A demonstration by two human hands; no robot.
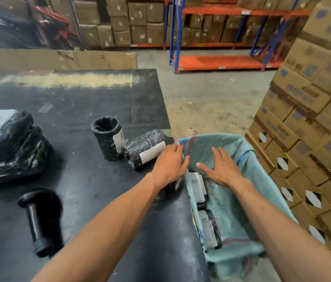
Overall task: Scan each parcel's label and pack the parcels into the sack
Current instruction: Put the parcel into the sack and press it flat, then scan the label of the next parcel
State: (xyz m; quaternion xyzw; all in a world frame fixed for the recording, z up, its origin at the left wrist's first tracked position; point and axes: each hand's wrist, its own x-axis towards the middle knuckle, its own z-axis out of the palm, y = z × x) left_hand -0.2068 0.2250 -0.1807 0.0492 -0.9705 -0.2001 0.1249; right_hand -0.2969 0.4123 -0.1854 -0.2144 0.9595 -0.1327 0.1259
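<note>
Taking the black worktable (83, 110) as my landmark, nearest me on its front part lies the black handheld scanner (38, 218), untouched and well apart from both my hands. Hanging off the table's right edge is the pale green woven sack (240, 226), mouth open, with several black-wrapped parcels (209, 226) and their white labels already showing inside.

My left hand (168, 165) lies over the table's right edge with fingers straight, and a small dark parcel seems to sit under the palm, though blur keeps me from telling whether I grip it. My right hand (222, 167) is flat and spread over the sack's mouth, clamped on nothing. The two hands are close, not touching.

Just beyond my left hand, a black plastic-wrapped roll with a white label (145, 148) lies on its side at the table's right edge; beside it stands an upright black wrapped tube (107, 137). Far to the table's left sits a heap of black bagged parcels (10, 145).

The risks I see: the lying roll could be nudged off the edge and miss the sack, and with the scanner out of hand, an unscanned parcel could slip in.
</note>
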